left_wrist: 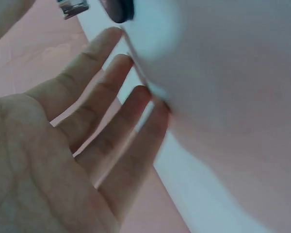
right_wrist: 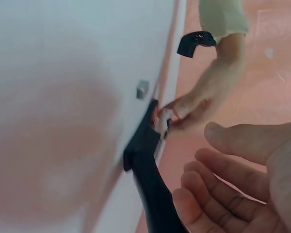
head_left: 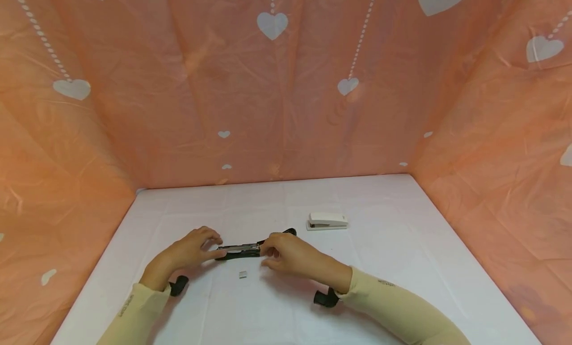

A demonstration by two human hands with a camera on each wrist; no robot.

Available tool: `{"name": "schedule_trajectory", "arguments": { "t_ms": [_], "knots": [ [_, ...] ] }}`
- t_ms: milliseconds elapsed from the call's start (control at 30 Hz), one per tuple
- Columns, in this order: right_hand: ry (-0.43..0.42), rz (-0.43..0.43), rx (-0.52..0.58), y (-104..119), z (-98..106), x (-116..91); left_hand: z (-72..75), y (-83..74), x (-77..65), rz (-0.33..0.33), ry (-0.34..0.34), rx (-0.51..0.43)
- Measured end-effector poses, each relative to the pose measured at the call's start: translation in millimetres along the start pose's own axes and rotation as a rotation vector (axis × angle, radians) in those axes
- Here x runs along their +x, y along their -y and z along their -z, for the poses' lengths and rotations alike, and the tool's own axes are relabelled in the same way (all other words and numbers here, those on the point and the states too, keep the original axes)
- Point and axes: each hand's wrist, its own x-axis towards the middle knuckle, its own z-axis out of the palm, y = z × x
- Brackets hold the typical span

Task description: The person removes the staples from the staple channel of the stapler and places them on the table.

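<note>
A black stapler (head_left: 243, 254) lies on the white table, folded open so its metal staple channel shows and its top arm lies back to the right. At its left end is my left hand (head_left: 192, 248), the thumb at the tip and the other fingers reaching out behind it. The left wrist view shows those fingers (left_wrist: 94, 104) extended, their tips near the tabletop. My right hand (head_left: 292, 255) is over the hinge; in the right wrist view its fingers are loosely bent beside the stapler's arm, nothing visible between them. A small silver block of staples (head_left: 243, 274) lies in front.
A white stapler (head_left: 327, 221) sits farther back on the right of the white table (head_left: 214, 206). Orange cloth with pale hearts (head_left: 286, 111) hangs at the back and both sides. Black camera mounts (head_left: 326, 298) are strapped at both wrists.
</note>
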Motion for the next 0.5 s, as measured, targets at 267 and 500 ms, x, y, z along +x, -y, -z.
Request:
{"name": "schedule_trajectory", "arguments": {
  "t_ms": [267,500],
  "knots": [
    [-0.147,0.095,0.075,-19,23,-22,2.8,-15.5,13.6,0.056,-0.057,0.013],
    [-0.27,0.103,0.068,-45,42,-38,0.0,-37.6,32.3,0.08,-0.089,-0.034]
  ]
}}
